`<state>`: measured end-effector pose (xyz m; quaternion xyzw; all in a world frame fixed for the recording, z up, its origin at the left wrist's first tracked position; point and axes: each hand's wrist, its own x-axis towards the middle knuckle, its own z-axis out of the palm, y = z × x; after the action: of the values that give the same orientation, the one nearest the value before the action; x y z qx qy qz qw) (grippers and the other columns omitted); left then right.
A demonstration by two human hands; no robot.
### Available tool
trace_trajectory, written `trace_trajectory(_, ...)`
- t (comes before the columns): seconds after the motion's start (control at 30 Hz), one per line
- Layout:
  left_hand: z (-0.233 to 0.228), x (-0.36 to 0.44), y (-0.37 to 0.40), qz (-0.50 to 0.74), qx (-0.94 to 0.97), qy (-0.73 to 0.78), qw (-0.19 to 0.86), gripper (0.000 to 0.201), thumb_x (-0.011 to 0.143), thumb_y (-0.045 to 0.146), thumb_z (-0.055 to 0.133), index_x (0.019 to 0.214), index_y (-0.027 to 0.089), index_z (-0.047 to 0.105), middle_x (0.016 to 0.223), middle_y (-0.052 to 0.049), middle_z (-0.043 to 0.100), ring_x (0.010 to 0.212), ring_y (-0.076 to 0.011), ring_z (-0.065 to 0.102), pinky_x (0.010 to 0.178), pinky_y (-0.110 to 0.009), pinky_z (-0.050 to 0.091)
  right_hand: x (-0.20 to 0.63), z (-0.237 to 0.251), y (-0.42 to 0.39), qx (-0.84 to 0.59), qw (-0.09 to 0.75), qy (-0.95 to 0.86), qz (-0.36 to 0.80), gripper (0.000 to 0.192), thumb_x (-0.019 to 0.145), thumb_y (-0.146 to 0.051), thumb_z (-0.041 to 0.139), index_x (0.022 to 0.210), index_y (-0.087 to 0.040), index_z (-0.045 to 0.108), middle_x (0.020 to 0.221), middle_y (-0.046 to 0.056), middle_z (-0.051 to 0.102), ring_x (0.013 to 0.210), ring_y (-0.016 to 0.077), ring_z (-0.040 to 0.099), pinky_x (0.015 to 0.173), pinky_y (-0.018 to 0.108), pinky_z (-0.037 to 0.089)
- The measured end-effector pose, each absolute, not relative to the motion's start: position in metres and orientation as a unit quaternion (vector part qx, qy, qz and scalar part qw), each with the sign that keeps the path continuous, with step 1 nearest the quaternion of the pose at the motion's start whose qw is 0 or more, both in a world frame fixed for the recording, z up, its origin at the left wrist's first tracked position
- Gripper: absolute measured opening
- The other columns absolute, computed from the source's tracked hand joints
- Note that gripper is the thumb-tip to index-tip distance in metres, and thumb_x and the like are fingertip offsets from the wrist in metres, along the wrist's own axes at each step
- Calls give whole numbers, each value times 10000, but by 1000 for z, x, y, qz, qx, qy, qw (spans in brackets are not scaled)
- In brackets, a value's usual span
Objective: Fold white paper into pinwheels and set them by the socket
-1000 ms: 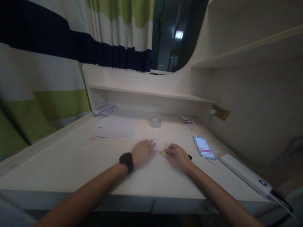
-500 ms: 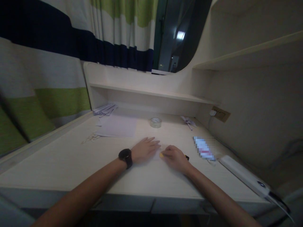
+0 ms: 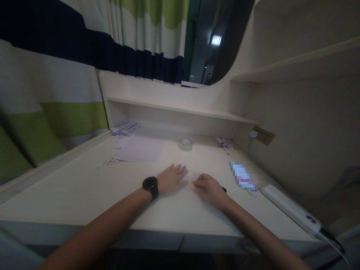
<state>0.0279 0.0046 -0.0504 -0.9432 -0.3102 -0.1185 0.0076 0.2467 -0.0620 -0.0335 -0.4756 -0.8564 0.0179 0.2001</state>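
Yellow-and-black slim tool [image 3: 192, 185]: clamped it in bare right hand [image 3: 210, 190], not yet released; spread bare left hand [image 3: 171, 180] at its nine o'clock.

yellow tool [image 3: 192, 185]: mostly hidden by right fingers [image 3: 201, 182] | phone [image 3: 242, 176]: pixelated | curtain [image 3: 146, 33]: top cropped
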Motion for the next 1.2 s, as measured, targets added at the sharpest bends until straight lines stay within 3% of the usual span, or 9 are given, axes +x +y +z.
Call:
trace_trajectory(0.37,-46,28,0,-111,-941,-318,6,646,926,553,124,1402,158,312,1479,-124,284,1356,-274,250,1087,-437,160,242,-30,-65,-485,195,-852,33,148,820,-248,571,863,-214,709,833,54,610,790,168,554,723,276,409)
trace_trajectory(0.6,-46,28,0,-108,-942,-319,-7,651,922,565,127,1409,172,307,1486,-113,271,1362,-284,230,1087,-456,148,239,-41,-71,-484,261,-835,26,145,808,-234,587,905,-197,688,878,62,603,843,177,554,764,291,430)
trace_trajectory(0.8,-42,27,-1,-107,-942,-318,-23,643,922,565,153,1408,175,309,1484,-112,278,1365,-286,218,1084,-469,144,238,-42,-73,-478,264,-838,13,154,834,-282,578,888,-202,698,849,58,600,814,174,551,722,288,427)
trace_trajectory(0.97,-32,21,2,-124,-945,-303,-24,553,953,485,120,1435,241,236,1507,-63,232,1379,-257,181,1086,-465,147,236,-42,-73,-480,268,-836,5,159,842,-283,569,862,-208,708,830,53,590,802,170,546,718,286,423)
trace_trajectory(1.2,-41,9,7,-95,-947,-308,-20,487,966,439,98,1402,353,296,1497,-6,267,1371,-254,208,1076,-511,123,238,-43,-71,-470,267,-841,10,154,832,-262,583,886,-207,717,819,53,587,782,167,540,708,281,419)
